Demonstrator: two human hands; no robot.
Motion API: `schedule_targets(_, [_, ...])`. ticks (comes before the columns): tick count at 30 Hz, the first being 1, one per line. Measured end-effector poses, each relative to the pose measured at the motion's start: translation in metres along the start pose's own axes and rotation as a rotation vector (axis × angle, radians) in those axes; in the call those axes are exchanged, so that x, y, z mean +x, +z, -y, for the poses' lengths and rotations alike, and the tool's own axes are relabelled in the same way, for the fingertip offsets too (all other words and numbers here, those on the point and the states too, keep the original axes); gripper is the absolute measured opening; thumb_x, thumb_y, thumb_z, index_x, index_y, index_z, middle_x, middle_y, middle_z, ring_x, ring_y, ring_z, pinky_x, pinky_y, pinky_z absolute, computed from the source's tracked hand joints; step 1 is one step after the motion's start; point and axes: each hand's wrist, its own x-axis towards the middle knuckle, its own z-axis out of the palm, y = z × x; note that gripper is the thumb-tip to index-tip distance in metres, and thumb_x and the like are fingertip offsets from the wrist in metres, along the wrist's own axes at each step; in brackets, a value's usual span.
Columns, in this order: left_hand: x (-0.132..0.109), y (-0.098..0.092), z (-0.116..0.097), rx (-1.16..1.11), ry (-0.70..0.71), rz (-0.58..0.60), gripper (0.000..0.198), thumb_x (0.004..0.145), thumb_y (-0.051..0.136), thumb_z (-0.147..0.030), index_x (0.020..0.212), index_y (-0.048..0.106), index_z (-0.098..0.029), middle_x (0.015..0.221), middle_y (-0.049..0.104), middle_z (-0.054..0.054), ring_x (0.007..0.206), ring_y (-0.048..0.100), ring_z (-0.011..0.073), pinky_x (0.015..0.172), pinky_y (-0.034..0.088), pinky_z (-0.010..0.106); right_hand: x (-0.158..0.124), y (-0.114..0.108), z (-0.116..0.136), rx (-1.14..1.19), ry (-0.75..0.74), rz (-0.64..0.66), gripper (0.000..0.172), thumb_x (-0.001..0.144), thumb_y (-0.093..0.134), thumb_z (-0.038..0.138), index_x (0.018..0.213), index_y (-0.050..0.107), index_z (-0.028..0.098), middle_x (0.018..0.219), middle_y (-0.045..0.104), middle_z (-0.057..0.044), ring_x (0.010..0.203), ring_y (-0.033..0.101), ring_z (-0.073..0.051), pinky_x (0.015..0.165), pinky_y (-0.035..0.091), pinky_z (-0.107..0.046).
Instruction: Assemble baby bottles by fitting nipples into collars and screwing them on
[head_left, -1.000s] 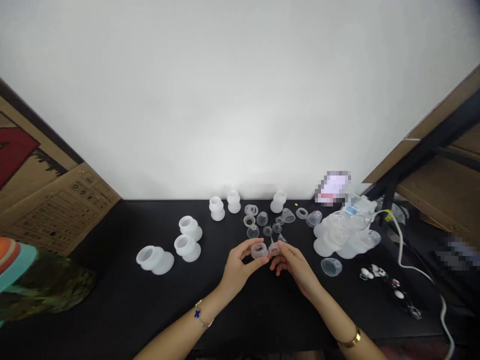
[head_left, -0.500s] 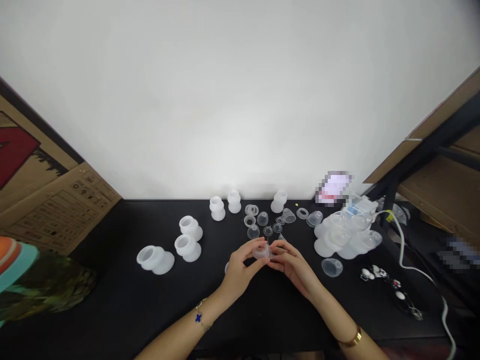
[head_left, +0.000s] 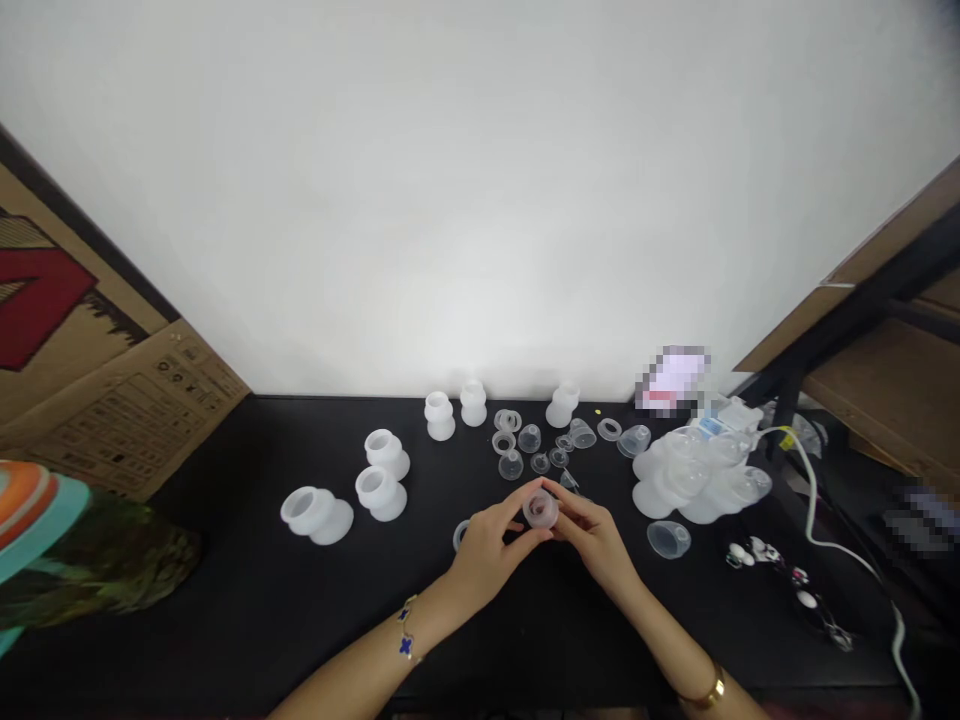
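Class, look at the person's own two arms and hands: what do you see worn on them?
The left hand has a thin gold-toned bracelet with dark blue clover shapes at its wrist; the right hand has a plain, broader gold-toned bangle. No gloves or sleeves are visible.

A translucent, colourless plastic ring-shaped collar (head_left: pixel 541 521) is held above the black, smooth tabletop (head_left: pixel 247 480), roughly over its middle, well apart from its back edge. The collar's round opening tilts up toward the viewer. A smaller pinkish circle shows within, perhaps a clear inner piece, too small to tell.
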Motion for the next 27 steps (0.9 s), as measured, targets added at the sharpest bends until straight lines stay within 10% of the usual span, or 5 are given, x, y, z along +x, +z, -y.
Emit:
schedule_targets(17, [0.0,0.002,0.005,0.079,-0.016,-0.035,0.039,0.089,0.066,-0.028,0.128,0.067,-0.031,0.121,0.073,0.002,0.098,0.072,0.0239,0.077,0.062,0.031,-0.002,0.004,-0.003,-0.089,-0.017,0.068,0.042,0.085,0.072,0.049,0.12,0.066,0.026,0.083,0.073,-0.003,0.079,0.071,-0.024,0.071,0.06,-0.037])
schedule_targets(27, [0.001,0.002,0.0,0.002,-0.117,-0.082,0.038,0.081,0.068,-0.019,0.12,0.07,-0.024,0.113,0.075,0.006,0.096,0.071,0.0245,0.07,0.06,0.029,-0.006,0.002,-0.001,-0.383,-0.151,0.064,0.038,0.093,0.064,0.04,0.131,0.063,0.033,0.119,0.073,-0.005,0.099,0.071,-0.028,0.077,0.058,-0.036])
